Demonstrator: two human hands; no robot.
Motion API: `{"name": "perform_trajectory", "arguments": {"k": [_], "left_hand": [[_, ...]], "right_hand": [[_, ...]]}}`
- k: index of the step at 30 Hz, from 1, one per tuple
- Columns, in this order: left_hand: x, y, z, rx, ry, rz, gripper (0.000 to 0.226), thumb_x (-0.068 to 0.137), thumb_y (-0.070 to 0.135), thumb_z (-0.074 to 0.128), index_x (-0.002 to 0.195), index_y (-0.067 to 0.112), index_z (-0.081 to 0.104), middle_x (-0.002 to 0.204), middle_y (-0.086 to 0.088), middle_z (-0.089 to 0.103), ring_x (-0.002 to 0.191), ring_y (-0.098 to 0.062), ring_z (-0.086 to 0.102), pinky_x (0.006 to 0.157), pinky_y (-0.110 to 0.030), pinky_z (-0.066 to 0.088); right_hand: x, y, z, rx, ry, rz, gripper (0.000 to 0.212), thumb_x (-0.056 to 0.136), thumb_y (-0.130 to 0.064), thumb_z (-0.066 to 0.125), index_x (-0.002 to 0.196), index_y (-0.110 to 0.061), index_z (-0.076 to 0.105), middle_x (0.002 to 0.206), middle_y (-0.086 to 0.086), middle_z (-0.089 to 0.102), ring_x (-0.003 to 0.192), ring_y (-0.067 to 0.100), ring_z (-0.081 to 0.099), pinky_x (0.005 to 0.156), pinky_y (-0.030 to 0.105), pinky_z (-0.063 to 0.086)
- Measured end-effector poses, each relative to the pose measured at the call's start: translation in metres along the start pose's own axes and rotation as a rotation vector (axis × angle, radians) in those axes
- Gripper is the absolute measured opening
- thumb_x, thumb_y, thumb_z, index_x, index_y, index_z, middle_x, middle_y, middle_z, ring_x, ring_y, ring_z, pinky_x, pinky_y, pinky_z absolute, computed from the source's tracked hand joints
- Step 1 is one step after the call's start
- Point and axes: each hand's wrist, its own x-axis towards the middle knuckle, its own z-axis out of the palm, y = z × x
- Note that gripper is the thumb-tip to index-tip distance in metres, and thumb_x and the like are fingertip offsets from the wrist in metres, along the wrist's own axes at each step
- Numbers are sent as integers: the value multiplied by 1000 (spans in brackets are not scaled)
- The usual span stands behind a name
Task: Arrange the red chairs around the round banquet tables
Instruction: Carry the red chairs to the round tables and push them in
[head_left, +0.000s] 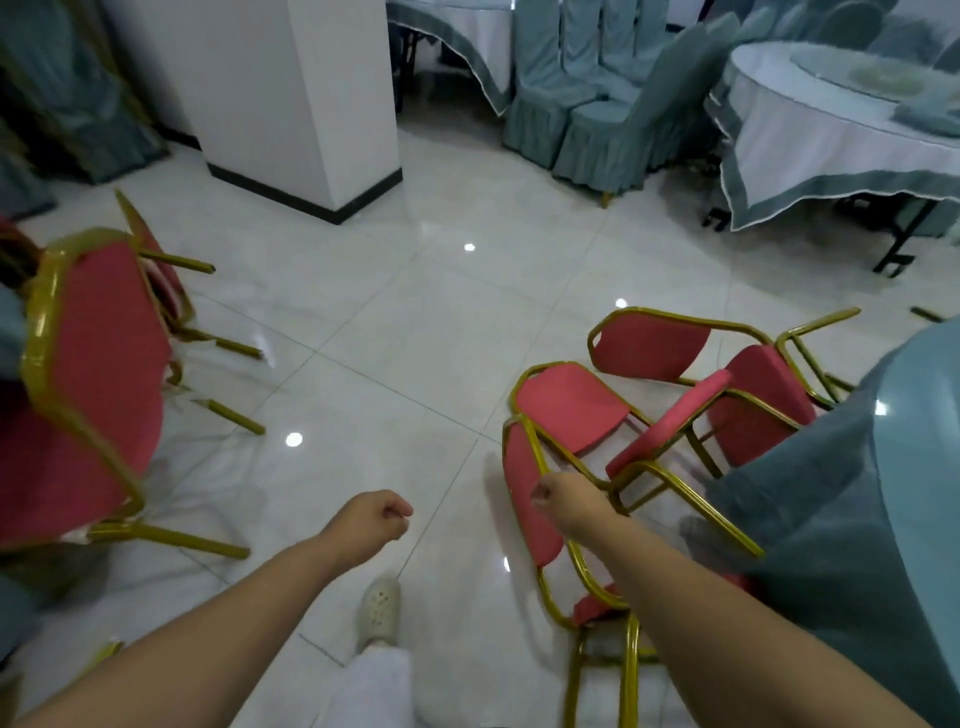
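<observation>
Several teal-covered chairs (587, 119) beside pillar (291, 98)

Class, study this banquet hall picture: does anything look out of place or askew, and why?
Yes. The red chairs on the right lie tipped and tangled on the floor beside a draped table, not upright around it. The stack on the left leans, its legs pointing sideways. The right hand is at one tipped chair's frame.

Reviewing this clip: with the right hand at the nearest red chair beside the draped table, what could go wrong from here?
1. The right hand is at the nearest chair, whose frame seems interlocked with the tipped chairs behind; pulling may drag or topple them.
2. The shoe stands close to the chair's gold legs, a possible trip point.
3. The tablecloth hangs against those chairs and could snag.
</observation>
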Motion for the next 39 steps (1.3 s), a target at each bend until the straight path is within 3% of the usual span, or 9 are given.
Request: {"name": "perform_trajectory", "arguments": {"k": [5,7,11,14,18,22,26,32,39], "left_hand": [[91,18,-64,43,-3,0,9,89,13,60,97,18,62,93,-2,63,88,-15,61,68,-19,45],[125,24,-89,83,-25,-2,9,90,14,60,98,18,61,93,-2,62,87,-15,60,68,-18,45],[196,41,-129,174,-91,8,9,90,14,59,97,19,61,93,-2,63,86,-15,60,70,-20,44],[248,60,-141,251,-129,27,10,90,14,57,97,20,61,95,-2,63,91,-19,61,71,-24,45],[309,97,-125,294,-234,62,10,90,13,57,95,22,60,95,-4,64,93,-21,62,74,-26,46],[367,136,-101,332,-328,102,10,91,15,55,95,23,59,93,-1,64,95,-19,62,71,-24,44],[419,167,-82,401,-384,116,12,92,17,53,97,25,60,97,2,63,96,-16,61,79,-26,47],[498,200,-62,533,-452,178,17,93,18,51,105,21,63,97,4,61,89,-12,57,74,-23,42],[580,207,-16,659,-605,216,20,94,15,47,103,23,63,106,3,64,98,-13,59,86,-27,47]], "right_hand": [[86,-37,-27,50,38,27,20,95,-23,46,98,-14,64,96,6,63,87,22,59,79,33,49],[115,-51,-36,71,47,57,23,94,-22,46,99,-11,65,99,7,65,90,24,60,76,32,49],[165,-71,-51,111,66,97,14,95,-20,46,87,-17,58,89,4,58,81,17,50,66,23,32],[193,-69,-57,169,84,175,21,94,-21,47,97,-13,66,100,5,66,88,22,57,67,23,33],[221,-42,-69,231,45,295,24,93,-22,48,102,-14,68,106,6,68,98,24,61,79,29,46],[255,-2,-90,263,47,406,25,92,-21,46,99,-9,67,102,6,67,98,24,61,82,31,49],[297,35,-105,304,26,498,24,93,-20,46,101,-10,67,105,6,67,96,22,60,82,31,50],[350,54,-104,340,-54,587,25,95,-23,44,106,-16,65,111,4,66,101,22,60,85,28,47],[400,71,-72,467,-100,712,26,97,-25,42,111,-15,62,112,9,64,99,26,58,73,25,38]]}}
